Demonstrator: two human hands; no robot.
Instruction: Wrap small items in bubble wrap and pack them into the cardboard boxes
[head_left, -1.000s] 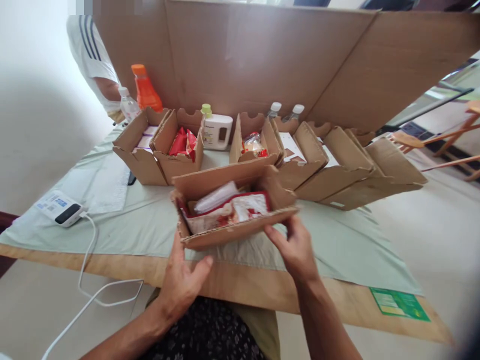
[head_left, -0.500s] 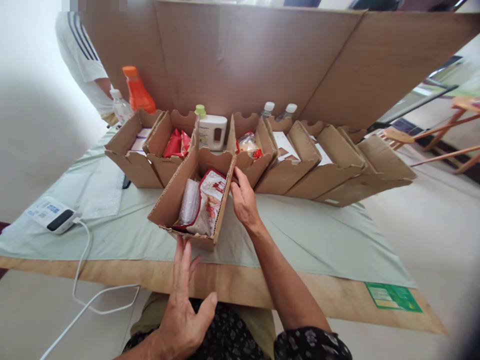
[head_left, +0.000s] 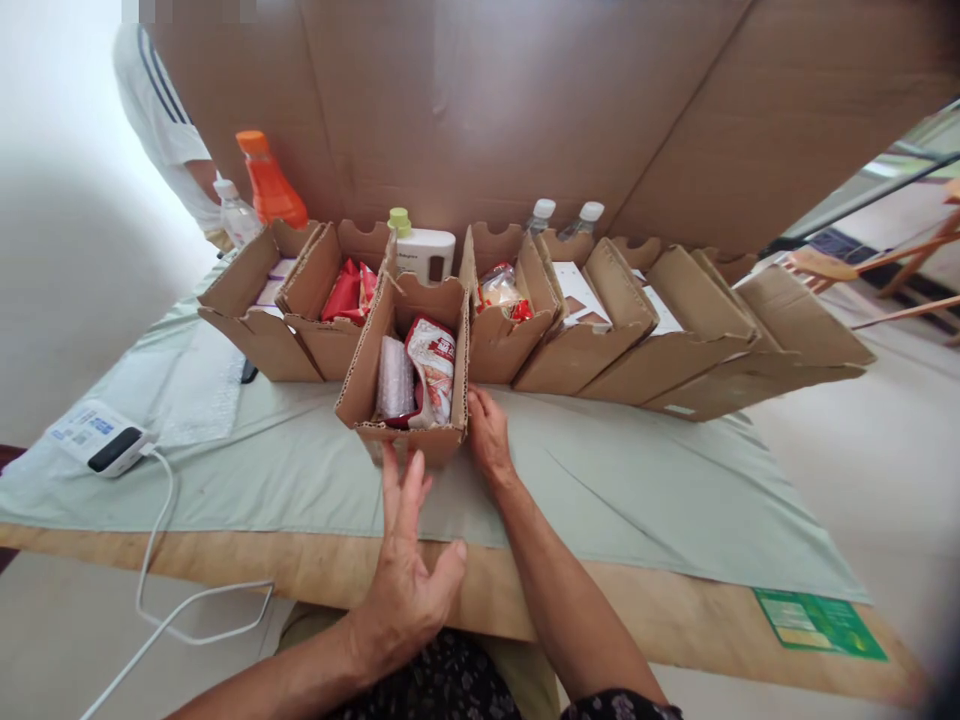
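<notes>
A cardboard box (head_left: pixel 412 440), open at the top, stands in front of a gap in a row of similar boxes. Inside it are a bubble-wrapped item (head_left: pixel 395 378) and a red-and-white printed packet (head_left: pixel 437 365). My left hand (head_left: pixel 412 575) is open, its fingers stretched out against the low front of that box and its thumb apart. On the box's right side is my right hand (head_left: pixel 487 430), its fingers bent together against the lower wall, with the tips partly hidden. Behind the box, a white jug with a green cap (head_left: pixel 425 245) shows above its back edge.
Neighbouring boxes hold red packets (head_left: pixel 349 292), a clear-and-red packet (head_left: pixel 504 292) and white cartons (head_left: pixel 581 293). Bottles, one of them orange (head_left: pixel 271 185), stand behind. A tall cardboard panel (head_left: pixel 480 110) closes the back. A white device with a cable (head_left: pixel 101 438) lies left; a person stands beyond.
The box has turned straighter and moved away from me, toward the gap in the row. My left hand has followed its front; my right hand has slid lower along its side, with fingers more bent.
</notes>
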